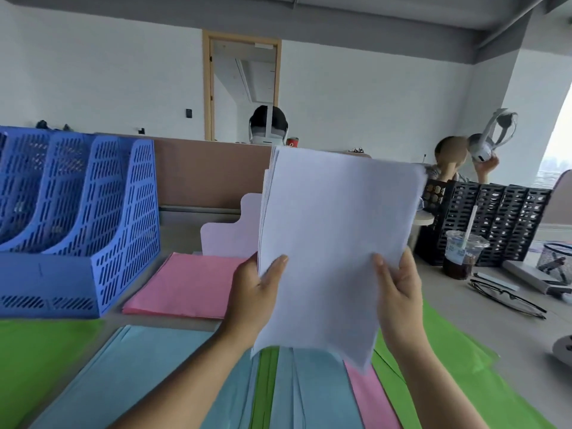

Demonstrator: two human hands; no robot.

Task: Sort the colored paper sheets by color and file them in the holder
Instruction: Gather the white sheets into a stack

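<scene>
Fig.: pale stack [334,243] held upright above the bench [182,227], prob. to square its edges before filing. L hand [253,295] & R hand [399,292] gripped the lower side edges, thumbs in front, other fingers behind, mostly hidden. Forearms angled up from below. Blue holder [93,218] stood at left. Pink pile [185,283] lay beside it, w/ blue sheets [148,366] & green sheets [433,351] nearer.

No text is legible; the drink cup [463,253] label's print is too blurred.
</scene>
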